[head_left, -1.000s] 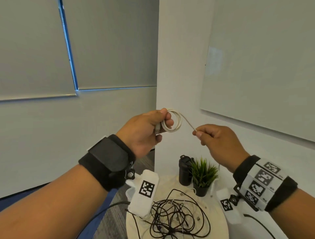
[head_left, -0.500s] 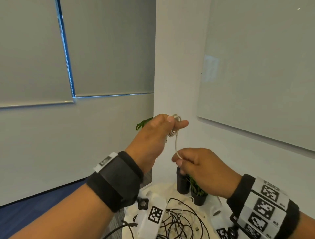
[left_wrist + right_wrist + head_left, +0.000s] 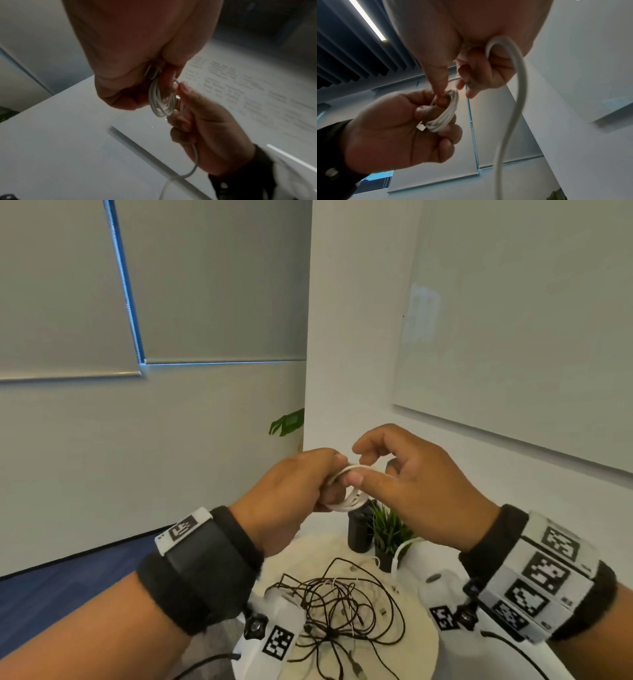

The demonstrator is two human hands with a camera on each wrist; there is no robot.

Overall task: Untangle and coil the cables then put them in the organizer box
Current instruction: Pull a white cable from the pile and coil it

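Note:
A small coil of white cable (image 3: 346, 501) (image 3: 162, 102) (image 3: 444, 117) is held in the air above the table. My left hand (image 3: 301, 484) (image 3: 399, 121) grips the coil, fingers curled round its loops. My right hand (image 3: 394, 474) (image 3: 197, 117) pinches the cable's loose strand at the coil's top edge, thumb against the loops. The cable's tail (image 3: 513, 94) runs out under the right palm and hangs down. A tangle of black and white cables (image 3: 339, 607) lies on the round white table (image 3: 421, 645) below. No organizer box is in view.
A black cylinder (image 3: 358, 529) and a small potted plant (image 3: 388, 529) stand at the back of the table. A white wall with a whiteboard (image 3: 531, 337) is to the right, window blinds (image 3: 68, 285) to the left. Blue floor (image 3: 51, 611) lies lower left.
My right hand has risen from below the coil up to it, laying more cable on the loops. Both hands have come lower and closer together.

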